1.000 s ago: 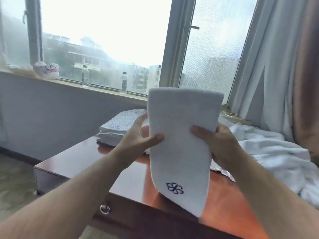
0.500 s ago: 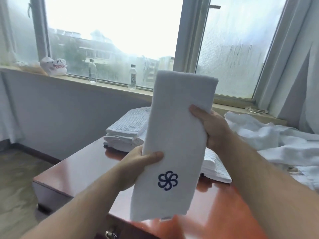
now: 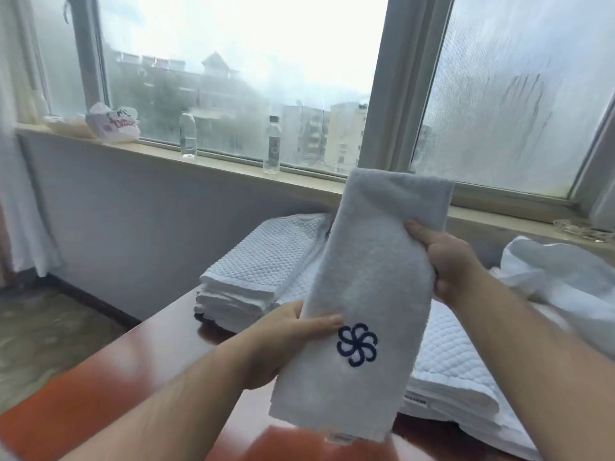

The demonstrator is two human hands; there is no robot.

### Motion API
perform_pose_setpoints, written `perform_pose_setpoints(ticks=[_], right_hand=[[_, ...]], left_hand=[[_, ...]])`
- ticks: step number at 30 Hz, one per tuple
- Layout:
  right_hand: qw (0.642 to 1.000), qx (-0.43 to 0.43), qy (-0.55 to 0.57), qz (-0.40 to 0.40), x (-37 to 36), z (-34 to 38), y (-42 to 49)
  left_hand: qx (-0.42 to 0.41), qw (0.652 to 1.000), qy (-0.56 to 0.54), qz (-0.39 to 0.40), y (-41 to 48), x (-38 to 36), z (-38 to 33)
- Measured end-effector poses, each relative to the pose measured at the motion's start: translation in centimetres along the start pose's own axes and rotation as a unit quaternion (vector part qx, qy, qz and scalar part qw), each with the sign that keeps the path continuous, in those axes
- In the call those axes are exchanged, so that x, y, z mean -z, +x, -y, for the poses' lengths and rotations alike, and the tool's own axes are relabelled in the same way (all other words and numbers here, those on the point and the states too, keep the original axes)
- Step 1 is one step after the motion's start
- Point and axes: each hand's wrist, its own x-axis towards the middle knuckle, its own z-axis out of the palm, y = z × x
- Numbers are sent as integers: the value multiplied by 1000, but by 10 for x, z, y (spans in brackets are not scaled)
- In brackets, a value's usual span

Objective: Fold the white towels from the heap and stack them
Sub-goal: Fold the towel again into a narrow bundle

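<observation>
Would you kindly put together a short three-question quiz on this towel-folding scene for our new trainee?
1. True or false: the left hand and the right hand both grip the towel that bears a dark flower emblem.
2. How many clear bottles stand on the windowsill? A) one B) two C) four
3. Fill in: the unfolded heap lies to the ____ of the held towel.

Key: 1 true; 2 B; 3 right.
</observation>
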Motion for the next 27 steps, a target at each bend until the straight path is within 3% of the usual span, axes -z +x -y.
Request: perform_pose_setpoints(ticks=[8,13,16,24,27], right_hand=[[999,-18,-27,18,-32,10,92],[999,-36,-41,1,-23,-19,149],[994,-63,-79,-39,2,-71,171],[993,-41,-89,-62,22,-101,193],[992,-18,-103,-64,22,-105,194]], left_hand=[[44,997,-21,-55,59,38,-42],[117,990,-15,-79,93,51,-47],[140,973,98,-156,111,55,-33],[127,945,231,-195,128,59,-25],[81,889,372,-256,128,53,-21]])
